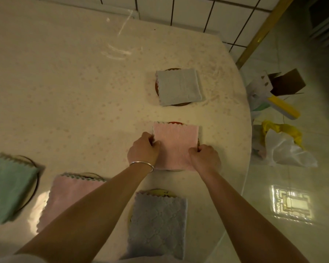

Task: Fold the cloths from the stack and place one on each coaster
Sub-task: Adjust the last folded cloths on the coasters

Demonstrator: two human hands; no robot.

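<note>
A folded pink cloth (176,143) lies on a red coaster (174,123) at the table's right side. My left hand (143,149) pinches its left edge and my right hand (205,158) pinches its right edge. Beyond it a folded grey cloth (179,87) covers a brown coaster (157,86). Nearer me lie a grey-blue cloth (158,224) on a yellow coaster (160,192), a pink cloth (68,194) on a dark-rimmed coaster (91,175), and a green cloth (8,188) on another coaster (31,192) at the far left. No stack of cloths is visible.
The round table (65,82) has a pale flowered cover; its curved edge runs down the right. On the tiled floor to the right lie a brown box (288,82), a yellow-and-white tool (284,107) and plastic bags (285,149). A tiled wall stands behind.
</note>
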